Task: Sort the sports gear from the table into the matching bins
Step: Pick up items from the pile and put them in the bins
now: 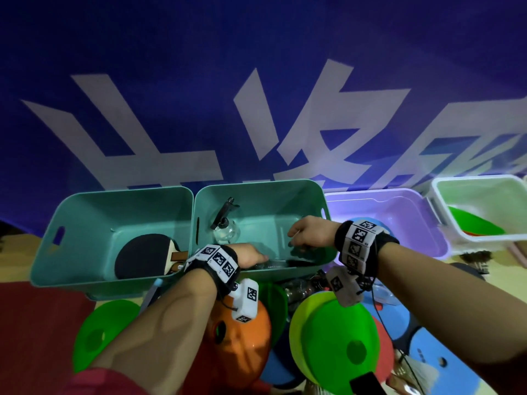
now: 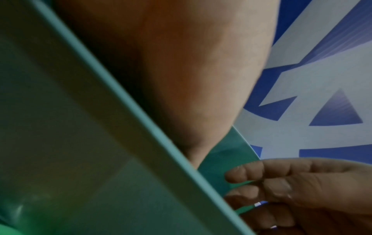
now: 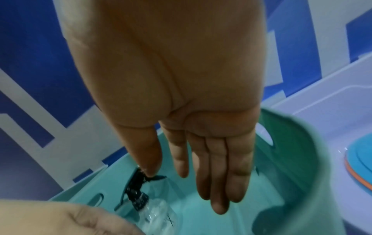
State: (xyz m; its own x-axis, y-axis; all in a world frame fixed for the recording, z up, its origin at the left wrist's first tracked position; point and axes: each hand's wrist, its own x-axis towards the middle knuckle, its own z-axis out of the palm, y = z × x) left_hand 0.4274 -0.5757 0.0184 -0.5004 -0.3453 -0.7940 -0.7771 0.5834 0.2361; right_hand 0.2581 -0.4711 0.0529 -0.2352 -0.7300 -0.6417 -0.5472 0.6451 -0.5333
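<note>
We saw dim, bluish light overall. In the head view a cool glow lit the purple bin (image 1: 399, 206) at 3 o'clock, and straight lines bowed toward the edges. The left wrist view was soft, its teal bin wall (image 2: 80, 143) blurred from 11 to 5 o'clock. The right wrist view smeared toward 4 o'clock.

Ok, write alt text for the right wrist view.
An open right hand, fingers straight and pointing down, hangs inside a teal bin above a clear spray bottle with a black trigger. A lilac bin stands to the right.
</note>
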